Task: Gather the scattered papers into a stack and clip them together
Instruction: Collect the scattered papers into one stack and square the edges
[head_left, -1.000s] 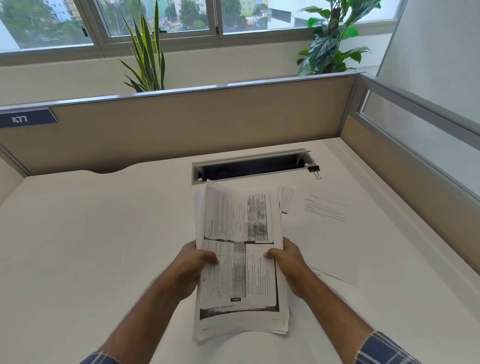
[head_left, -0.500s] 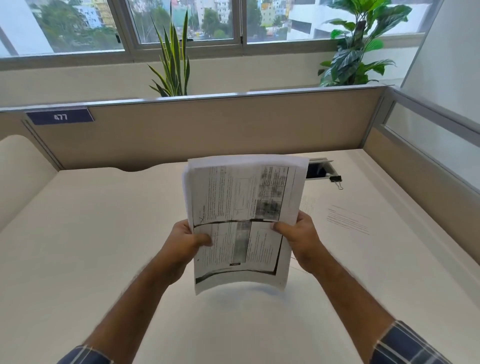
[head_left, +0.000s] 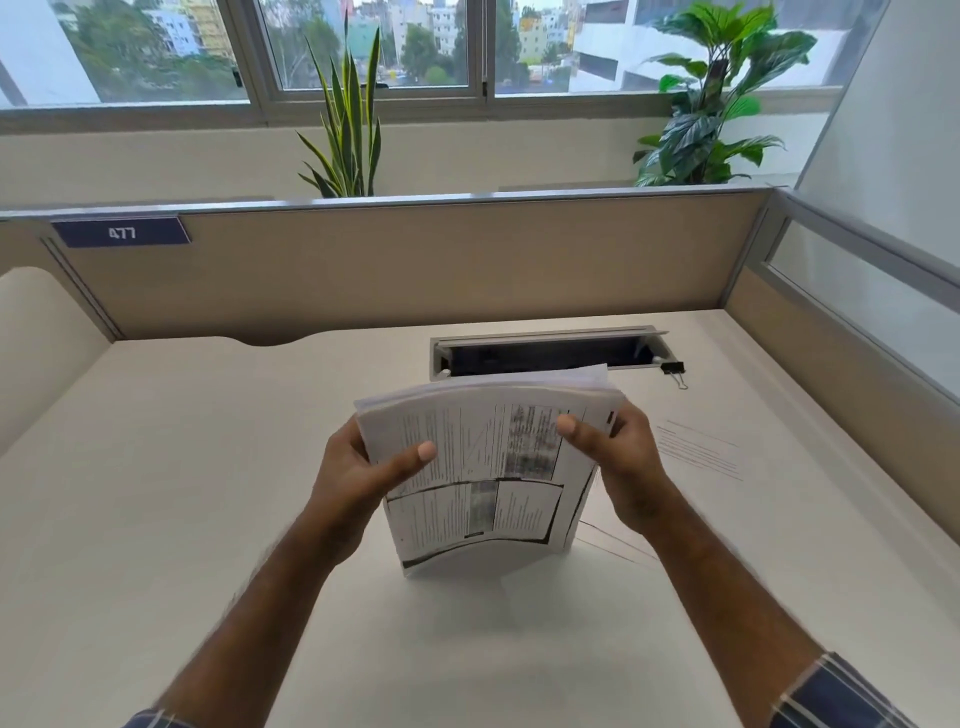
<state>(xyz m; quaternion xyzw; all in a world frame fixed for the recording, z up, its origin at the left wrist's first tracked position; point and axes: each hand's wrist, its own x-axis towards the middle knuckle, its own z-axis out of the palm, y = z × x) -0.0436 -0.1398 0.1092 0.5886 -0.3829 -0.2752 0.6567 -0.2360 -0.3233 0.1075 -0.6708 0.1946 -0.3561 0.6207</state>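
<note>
The pale worktop (head_left: 156, 519) spreads out below a beige partition (head_left: 467, 260) that carries a blue tag reading 477 (head_left: 122, 232). At its middle a stack of papers (head_left: 483, 467) stands on its lower edge, bowed, gripped on both sides: the left hand (head_left: 358, 467) and the right hand (head_left: 618, 457) each have a thumb across the printed front and fingers behind. One loose sheet (head_left: 701, 457) lies flat to the right. Near the cable tray (head_left: 545, 353) sits a black binder clip (head_left: 674, 370).

We see soft, bright daylight from the windows (head_left: 363, 47) ahead, a faint shadow under the held papers (head_left: 483, 467), blurred forearms, and edges bowed by the wide lens.
</note>
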